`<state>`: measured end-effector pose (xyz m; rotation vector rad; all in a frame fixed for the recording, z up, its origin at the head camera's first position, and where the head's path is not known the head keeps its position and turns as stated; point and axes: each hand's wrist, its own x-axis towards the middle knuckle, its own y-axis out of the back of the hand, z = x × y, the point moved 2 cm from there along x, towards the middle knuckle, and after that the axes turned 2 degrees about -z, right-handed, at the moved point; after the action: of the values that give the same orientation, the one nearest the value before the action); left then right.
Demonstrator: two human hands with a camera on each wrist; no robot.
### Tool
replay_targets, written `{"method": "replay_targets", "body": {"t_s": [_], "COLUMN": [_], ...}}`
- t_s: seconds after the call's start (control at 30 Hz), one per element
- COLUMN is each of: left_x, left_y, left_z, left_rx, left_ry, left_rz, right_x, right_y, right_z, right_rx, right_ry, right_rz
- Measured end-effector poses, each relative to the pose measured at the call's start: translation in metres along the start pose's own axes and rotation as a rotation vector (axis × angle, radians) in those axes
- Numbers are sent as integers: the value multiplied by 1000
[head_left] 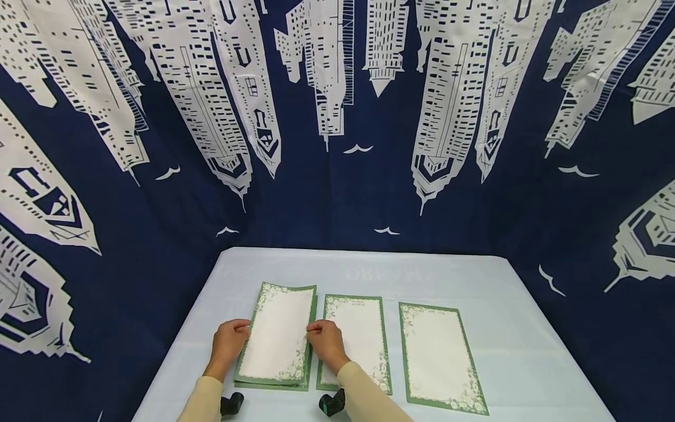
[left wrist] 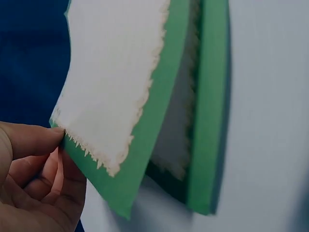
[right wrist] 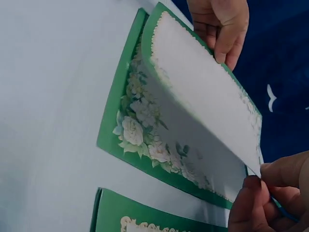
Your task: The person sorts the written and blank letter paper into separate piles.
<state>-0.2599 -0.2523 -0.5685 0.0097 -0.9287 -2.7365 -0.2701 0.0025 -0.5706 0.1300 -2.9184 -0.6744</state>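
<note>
A sheet of paper (head_left: 279, 334) with a green floral border is held just above a matching stack on the left of the table. My left hand (head_left: 230, 344) pinches its left edge between thumb and fingers. At the opposite edge, my right hand (head_left: 328, 343) pinches the same sheet (right wrist: 212, 106). The sheet bows and stands apart from the bordered paper (right wrist: 140, 121) beneath it in the right wrist view. In the left wrist view, thumb and fingers of the left hand (left wrist: 41, 169) grip near one border.
A second bordered stack (head_left: 355, 340) lies in the middle, partly behind the right hand. Farther right is a third bordered paper (head_left: 440, 357). All lie on a white-covered table (head_left: 527, 351). A navy skyline-print cloth (head_left: 369, 199) hangs around the table.
</note>
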Motion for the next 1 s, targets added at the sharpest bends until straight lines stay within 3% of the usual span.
{"method": "replay_targets", "body": {"t_s": [0.27, 0.37, 0.5, 0.67, 0.77, 0.87, 1.0], "left_x": [-2, 2, 4, 2, -5, -14, -30], "left_y": [-11, -14, -14, -14, -17, -28, -53], "left_z": [-13, -15, -16, -5, 3, 14, 34], "left_rx": [50, 61, 71, 143, 191, 181, 77], "left_ry": [8, 12, 22, -19, -66, -98, -126], "left_rz": [18, 43, 50, 66, 90, 88, -3], "right_x": [-6, -4, -4, -4, -10, -22, -41], "right_y": [-8, -6, -4, 4, 22, 53, 101], "right_z": [8, 9, 6, 6, 12, 24, 48], "right_rx": [-67, -75, -88, -90, -108, -149, -235], "right_ry": [-27, 6, 56, 13, 28, 34, -63], "right_rz": [-86, -82, -74, -93, -59, 8, 102]}}
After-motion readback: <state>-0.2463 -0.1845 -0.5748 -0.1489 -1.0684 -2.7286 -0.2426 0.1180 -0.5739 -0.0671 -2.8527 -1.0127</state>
